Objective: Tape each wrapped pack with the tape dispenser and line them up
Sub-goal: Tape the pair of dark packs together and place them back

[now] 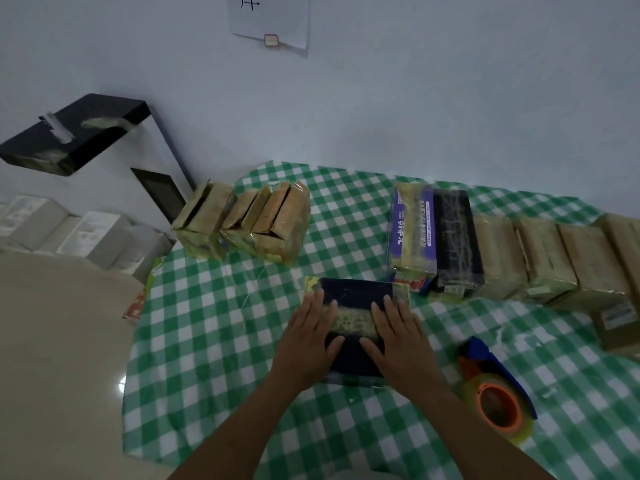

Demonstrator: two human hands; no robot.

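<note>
Pack lies under both flat hands, table edge left.

Bare forearms, no sleeves, unadorned hands

Looks like small stockroom or home packing corner, not shop floor. Table under green-and-white checked plastic cloth, pushed against bare pale wall. White paper sheet with handwritten character stuck on wall. Row of tan tape-wrapped packs lined along table edge, second cluster at far left. White cartons stacked on floor beside black angular stand.
</note>
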